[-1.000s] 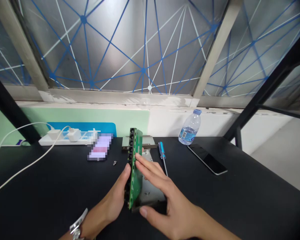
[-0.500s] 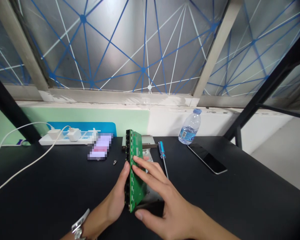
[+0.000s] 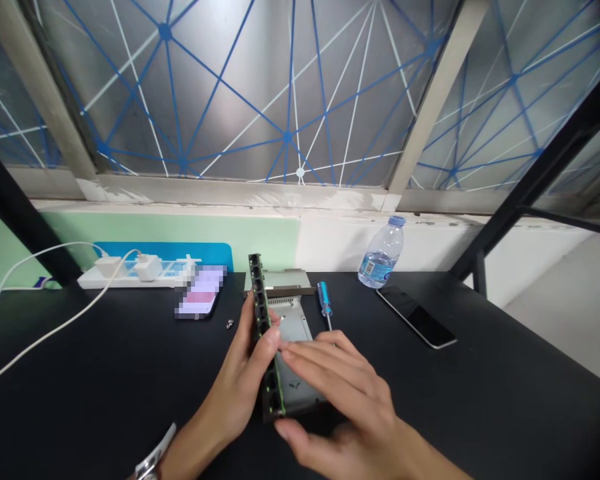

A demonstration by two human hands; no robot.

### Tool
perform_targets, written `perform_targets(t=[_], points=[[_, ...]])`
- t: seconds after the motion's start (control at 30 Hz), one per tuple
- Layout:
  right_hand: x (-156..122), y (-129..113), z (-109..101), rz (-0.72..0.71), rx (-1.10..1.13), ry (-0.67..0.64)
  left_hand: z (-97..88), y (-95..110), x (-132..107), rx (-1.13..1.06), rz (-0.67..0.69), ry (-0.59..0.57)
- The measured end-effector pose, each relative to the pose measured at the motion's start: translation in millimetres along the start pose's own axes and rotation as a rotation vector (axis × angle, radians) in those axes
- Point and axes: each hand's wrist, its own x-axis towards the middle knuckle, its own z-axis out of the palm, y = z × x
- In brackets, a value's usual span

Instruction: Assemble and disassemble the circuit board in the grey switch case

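A green circuit board (image 3: 271,383) with a row of black ports stands on edge, its port side turned toward me. My left hand (image 3: 245,373) grips it around the middle, thumb over the ports and fingers behind. My right hand (image 3: 350,393) is stretched out on the board's right side. Its fingertips are by my left thumb and its own thumb is at the board's near end. Beneath and right of the board lies an open grey metal case (image 3: 297,383), partly hidden by my right hand.
Behind the case lies another metal piece (image 3: 293,280). A blue-handled screwdriver (image 3: 325,298) is to the right, small screws (image 3: 230,324) to the left. Farther out are a water bottle (image 3: 381,257), a dark phone (image 3: 416,317), a lit phone (image 3: 203,293) and a power strip (image 3: 125,275) with white cables.
The board has rotated so its port edge faces me and its green face is hidden. My left thumb has moved over the ports; my right fingers have come off the green face.
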Motion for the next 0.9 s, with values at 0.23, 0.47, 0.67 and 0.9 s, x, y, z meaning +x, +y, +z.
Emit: perform_targets(t=[0.23, 0.47, 0.67, 0.9], points=[[0.9, 5.0, -2.6, -0.057, -0.031, 0.023, -1.2, 3.1, 3.3, -0.006, -0.016, 0.0], [-3.0, -3.5, 2.3, -0.062, 0.014, -0.132, -0.1, 5.4, -0.1, 0.04, -0.011, 0.048], [-4.5, -6.9, 2.5, -0.043, -0.042, -0.181, 0.3, 1.8, -0.7, -0.027, -0.004, 0.068], [-2.2, -8.1, 4.2, -0.061, -0.003, -0.188, 0.0, 4.5, -2.5, 0.005, -0.008, 0.057]])
